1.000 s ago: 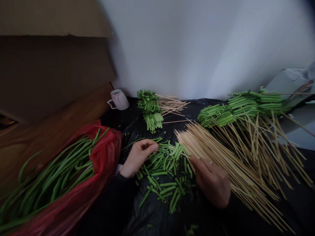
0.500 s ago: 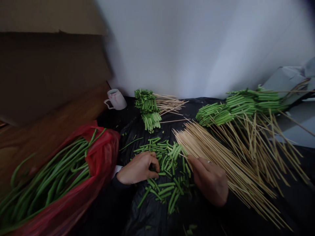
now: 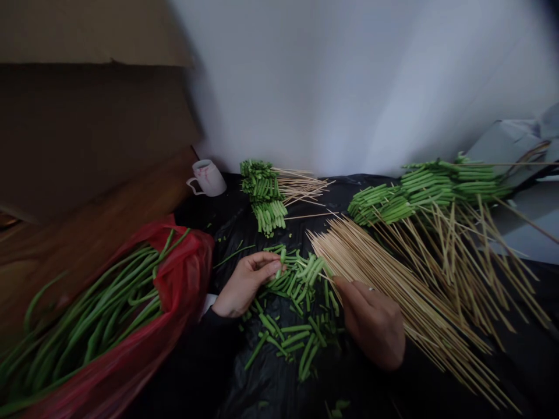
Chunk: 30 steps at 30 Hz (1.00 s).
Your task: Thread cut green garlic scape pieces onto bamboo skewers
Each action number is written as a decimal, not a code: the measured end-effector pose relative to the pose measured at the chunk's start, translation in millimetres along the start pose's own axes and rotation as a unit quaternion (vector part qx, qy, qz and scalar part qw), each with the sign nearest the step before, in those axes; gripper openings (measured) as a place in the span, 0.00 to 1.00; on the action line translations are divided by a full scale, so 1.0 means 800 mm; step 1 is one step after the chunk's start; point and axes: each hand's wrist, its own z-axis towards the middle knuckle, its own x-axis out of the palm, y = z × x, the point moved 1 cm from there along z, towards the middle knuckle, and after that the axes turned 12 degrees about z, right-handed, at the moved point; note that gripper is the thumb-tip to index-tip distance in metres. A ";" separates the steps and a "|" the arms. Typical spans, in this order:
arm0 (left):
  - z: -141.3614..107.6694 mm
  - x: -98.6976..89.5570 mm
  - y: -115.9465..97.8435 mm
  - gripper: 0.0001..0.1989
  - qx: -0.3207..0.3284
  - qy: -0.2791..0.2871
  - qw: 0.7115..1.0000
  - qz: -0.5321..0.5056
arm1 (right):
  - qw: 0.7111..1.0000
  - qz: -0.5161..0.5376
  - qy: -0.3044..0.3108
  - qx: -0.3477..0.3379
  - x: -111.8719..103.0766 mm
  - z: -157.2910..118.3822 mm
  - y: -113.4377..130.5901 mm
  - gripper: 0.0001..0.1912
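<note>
Nearest, a few green scraps [image 3: 338, 407] lie on a black plastic sheet [image 3: 244, 390]. At the left, a red plastic bag [image 3: 187, 273] holds long green beans [image 3: 96, 314], several curling toward its mouth. The right hand [image 3: 371, 320], with a ring on one finger, has its grip closed around a thin wooden skewer [image 3: 326, 277] that points toward the left hand. Short bean lengths [image 3: 312, 269] sit side by side across that skewer, just beyond the fingers. The left hand [image 3: 244, 285] pinches one bean piece [image 3: 282, 262] between thumb and forefinger, near the skewer's tip but apart from it. Below and between the hands, loose cut beans [image 3: 295, 336] are scattered over the sheet. Right of them, a thick bundle of bare skewers [image 3: 406, 291] runs diagonally. Beyond it is a large heap of skewered beans [image 3: 430, 189], its sticks toward the person; farther left lies a smaller stack of skewered beans [image 3: 264, 186], sticks pointing right. A white mug [image 3: 212, 179] stands left of the stack, near the pale wall [image 3: 305, 87].
</note>
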 end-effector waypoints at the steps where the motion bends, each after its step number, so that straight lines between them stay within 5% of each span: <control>1: 0.000 0.004 0.002 0.13 -0.017 0.016 0.999 -0.034 | 1.000 0.005 0.001 -0.004 0.000 0.000 0.001 0.15; 6: -0.002 0.013 0.006 0.12 -0.043 0.066 0.993 -0.091 | 1.000 -0.014 0.008 -0.016 0.002 0.000 0.005 0.14; 30: -0.002 0.015 0.008 0.09 0.002 0.063 0.998 -0.011 | 0.999 -0.023 0.035 -0.027 0.004 -0.005 0.008 0.15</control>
